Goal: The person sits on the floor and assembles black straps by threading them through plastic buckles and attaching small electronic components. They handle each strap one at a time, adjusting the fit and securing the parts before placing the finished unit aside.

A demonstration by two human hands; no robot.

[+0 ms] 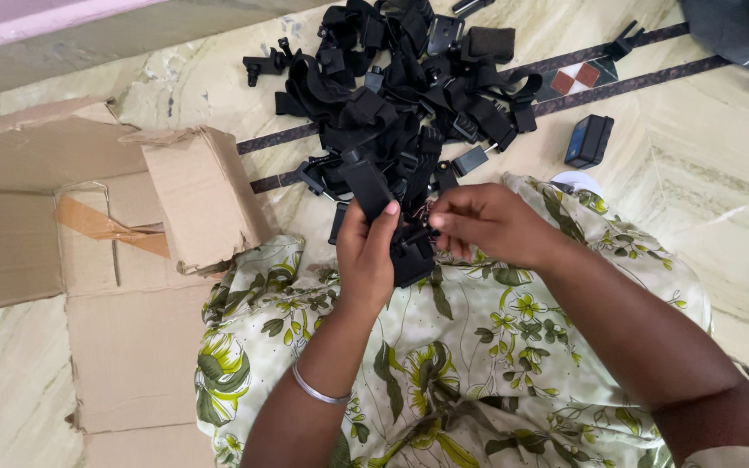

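Note:
My left hand (366, 251) grips a black strap with a plastic mount (373, 191), held upright over my lap. My right hand (487, 224) pinches a small part of the same black piece (413, 256) beside the left hand's fingers; thin wires show between the two hands. Both hands work above a green floral cloth (470, 347) covering my legs. A silver bangle (318, 392) sits on my left wrist.
A heap of black straps and mounts (409, 95) lies on the marble floor just beyond my hands. A small black box-shaped camera (589, 140) rests to the right. A flattened, opened cardboard box (114, 251) lies at left. A dark bag (743, 35) is at top right.

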